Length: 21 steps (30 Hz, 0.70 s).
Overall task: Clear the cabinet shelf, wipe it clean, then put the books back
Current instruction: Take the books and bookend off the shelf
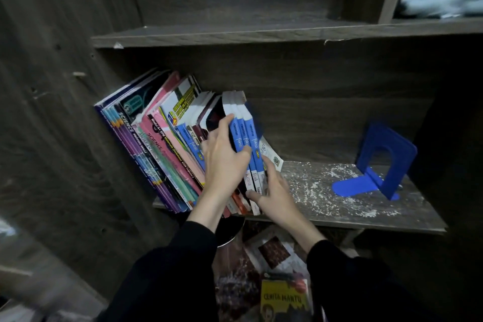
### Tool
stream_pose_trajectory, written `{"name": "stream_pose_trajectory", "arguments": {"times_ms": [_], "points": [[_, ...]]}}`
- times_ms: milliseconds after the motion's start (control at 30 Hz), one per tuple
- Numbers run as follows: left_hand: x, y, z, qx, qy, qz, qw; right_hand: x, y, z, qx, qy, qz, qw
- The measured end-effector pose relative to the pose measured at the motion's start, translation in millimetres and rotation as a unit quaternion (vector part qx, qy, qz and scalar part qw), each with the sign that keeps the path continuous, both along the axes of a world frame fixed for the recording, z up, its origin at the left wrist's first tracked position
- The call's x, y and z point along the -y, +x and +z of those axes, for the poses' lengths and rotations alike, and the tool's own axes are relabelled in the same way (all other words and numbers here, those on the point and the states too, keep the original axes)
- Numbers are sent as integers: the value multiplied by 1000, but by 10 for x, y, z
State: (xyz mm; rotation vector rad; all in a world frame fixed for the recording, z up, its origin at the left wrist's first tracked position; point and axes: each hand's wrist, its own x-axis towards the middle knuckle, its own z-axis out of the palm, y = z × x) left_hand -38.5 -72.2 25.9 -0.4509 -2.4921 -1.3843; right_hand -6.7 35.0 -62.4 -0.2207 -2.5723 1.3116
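**Lifting out the blue books**

Head view: left hand (224, 162) and right hand (271, 191) both clasp the blue books (248, 138), which lean on the dusty shelf (339, 206). Squeeze evenly and lift them out together, supporting the bottoms, well clear of the bookend (379, 165).

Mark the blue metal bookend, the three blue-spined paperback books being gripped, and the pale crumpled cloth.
blue metal bookend (386, 138): head view, upright plate above the arch cutout.
three blue-spined paperback books (247, 133): head view, middle spine.
pale crumpled cloth (444, 0): head view, middle of the bundle.
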Motion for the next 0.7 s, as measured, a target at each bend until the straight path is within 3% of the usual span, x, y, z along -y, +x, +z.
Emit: {"name": "stream_pose_trajectory", "arguments": {"times_ms": [133,400,567,700], "points": [[-247,41,-13,-62,10,-15,998,-88,35,-60,-27,-23,-4,999],[-623,-145,-98,-82,-185,54,978,-190,88,-171,-54,9,37,998],[-492,-190,-146,-106,-61,64,990,-160,44,-228,-63,89,69,992],[-357,-94,-188,-134,-10,7,991,-103,-6,-294,-67,159,40,984]]}}
